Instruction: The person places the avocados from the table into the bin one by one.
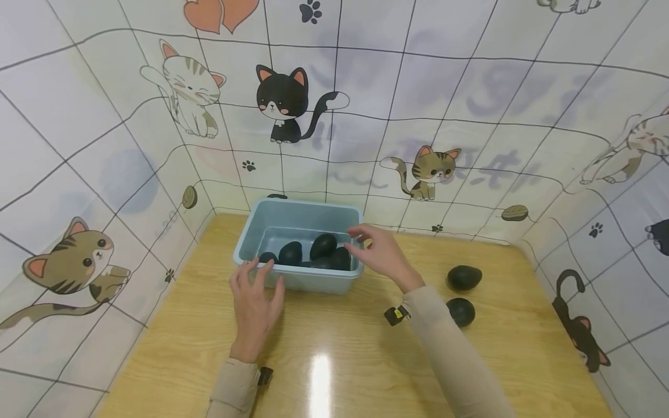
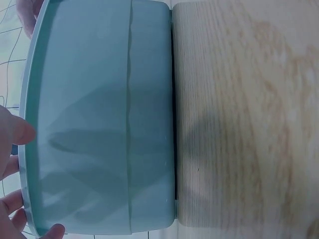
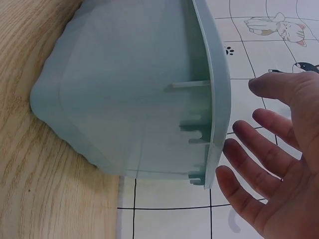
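A light blue plastic bin (image 1: 303,281) stands at the back of the wooden table, holding several dark avocados (image 1: 290,253). At its front left corner is my left hand (image 1: 254,302), fingers spread and fingertips right at the rim. In the left wrist view, the fingers (image 2: 14,201) overlap the bin's edge. My right hand (image 1: 384,252) is at the bin's right end, with thumb and fingers apart and nothing between them. The right wrist view has these loosely bent fingers (image 3: 259,149) right beside the rim (image 3: 219,99).
Two more avocados lie on the table at the right, one avocado (image 1: 464,278) farther back and the other avocado (image 1: 461,312) close by the right sleeve (image 1: 444,342). A white cloth (image 1: 366,116) with printed cats surrounds the table (image 1: 355,360) at the back and sides.
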A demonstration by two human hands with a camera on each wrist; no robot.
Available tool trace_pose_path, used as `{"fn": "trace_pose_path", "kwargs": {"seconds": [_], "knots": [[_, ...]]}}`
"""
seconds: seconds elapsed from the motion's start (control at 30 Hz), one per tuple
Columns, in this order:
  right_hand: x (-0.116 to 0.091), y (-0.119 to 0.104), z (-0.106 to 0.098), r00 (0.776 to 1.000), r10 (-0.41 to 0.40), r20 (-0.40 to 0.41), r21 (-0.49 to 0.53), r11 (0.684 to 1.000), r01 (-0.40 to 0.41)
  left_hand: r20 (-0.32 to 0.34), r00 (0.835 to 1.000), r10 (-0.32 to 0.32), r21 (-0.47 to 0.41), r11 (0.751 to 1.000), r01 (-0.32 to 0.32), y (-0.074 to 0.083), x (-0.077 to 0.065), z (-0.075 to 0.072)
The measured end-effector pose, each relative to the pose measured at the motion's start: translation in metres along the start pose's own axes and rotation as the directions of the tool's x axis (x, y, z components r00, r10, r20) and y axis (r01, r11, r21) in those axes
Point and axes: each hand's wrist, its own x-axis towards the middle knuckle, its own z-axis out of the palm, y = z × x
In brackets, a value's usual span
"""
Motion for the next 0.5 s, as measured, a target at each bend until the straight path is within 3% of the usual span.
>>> {"fn": "trace_pose_path", "kwargs": {"seconds": [0.5], "knots": [[-0.007, 0.011, -0.008, 0.999, 0.033, -0.024, -0.008, 0.999, -0.033, -0.034, 0.999, 0.017, -0.004, 1.000, -0.018, 0.000, 0.001, 0.002]]}}
